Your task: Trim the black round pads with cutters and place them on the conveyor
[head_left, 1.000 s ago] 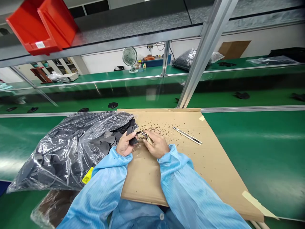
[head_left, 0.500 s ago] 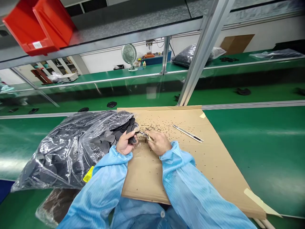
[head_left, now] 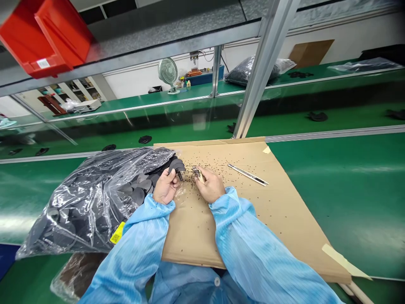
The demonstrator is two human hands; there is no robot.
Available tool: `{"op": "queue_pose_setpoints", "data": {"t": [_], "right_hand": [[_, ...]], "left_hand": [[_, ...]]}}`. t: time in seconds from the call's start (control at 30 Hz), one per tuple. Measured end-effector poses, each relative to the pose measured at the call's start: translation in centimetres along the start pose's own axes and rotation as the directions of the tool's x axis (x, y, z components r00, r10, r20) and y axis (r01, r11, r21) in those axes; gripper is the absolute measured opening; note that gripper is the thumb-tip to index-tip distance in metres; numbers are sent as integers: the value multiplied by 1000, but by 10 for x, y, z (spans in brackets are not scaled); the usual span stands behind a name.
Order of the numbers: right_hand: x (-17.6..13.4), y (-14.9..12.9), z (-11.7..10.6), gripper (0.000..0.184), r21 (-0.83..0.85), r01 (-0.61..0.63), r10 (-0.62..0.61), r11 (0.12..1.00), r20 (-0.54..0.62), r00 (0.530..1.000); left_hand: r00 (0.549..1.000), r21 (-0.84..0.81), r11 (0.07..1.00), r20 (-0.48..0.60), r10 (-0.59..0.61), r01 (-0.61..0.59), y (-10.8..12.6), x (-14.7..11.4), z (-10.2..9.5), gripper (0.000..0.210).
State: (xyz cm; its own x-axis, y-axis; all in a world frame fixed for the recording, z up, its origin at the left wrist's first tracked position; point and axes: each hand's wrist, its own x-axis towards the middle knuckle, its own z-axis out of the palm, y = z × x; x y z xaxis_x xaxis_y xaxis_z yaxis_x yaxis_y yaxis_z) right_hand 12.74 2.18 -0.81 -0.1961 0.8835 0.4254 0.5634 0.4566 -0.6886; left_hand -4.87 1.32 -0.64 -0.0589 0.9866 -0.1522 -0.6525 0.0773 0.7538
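My left hand (head_left: 165, 188) pinches several dark, thin, rounded pieces (head_left: 177, 166) between thumb and fingers, just beside the mouth of a clear plastic bag (head_left: 95, 181) full of similar grey-black pieces. A small dark part sticks out beneath the held pieces. To the right, my right hand (head_left: 212, 186) is closed around small nippers (head_left: 198, 172) with pale handles. Their metal jaws point up and left, apart from the held pieces. Tiny black scraps (head_left: 207, 161) lie scattered over the cardboard sheet (head_left: 193, 236) under both hands.
A slim craft knife (head_left: 248, 175) lies on the cardboard, right of my hands. Metal posts (head_left: 264, 71) and a shelf with a red bin (head_left: 47, 38) rise in front. Dark pieces (head_left: 145, 139) sit on the green surface behind. A second bag (head_left: 77, 274) lies lower left.
The nippers have come away from the dark pieces, leaving a gap between my hands. The held pieces are turned to a different angle. The view has shifted slightly.
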Motion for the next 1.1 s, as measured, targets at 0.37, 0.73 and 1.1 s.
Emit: {"op": "queue_pose_setpoints", "data": {"t": [0.37, 0.73, 1.1], "right_hand": [[-5, -8, 5, 38, -109, 123, -96, 986, 225, 970], [-5, -19, 0, 37, -232, 195, -79, 953, 431, 899], [-4, -21, 0, 36, -231, 186, -57, 955, 474, 879]], "left_hand": [[989, -56, 987, 0, -148, 148, 4, -2, 0, 24], [984, 12, 985, 35, -173, 173, 2, -3, 0, 25], [991, 84, 987, -19, -136, 137, 0, -3, 3, 25]]}}
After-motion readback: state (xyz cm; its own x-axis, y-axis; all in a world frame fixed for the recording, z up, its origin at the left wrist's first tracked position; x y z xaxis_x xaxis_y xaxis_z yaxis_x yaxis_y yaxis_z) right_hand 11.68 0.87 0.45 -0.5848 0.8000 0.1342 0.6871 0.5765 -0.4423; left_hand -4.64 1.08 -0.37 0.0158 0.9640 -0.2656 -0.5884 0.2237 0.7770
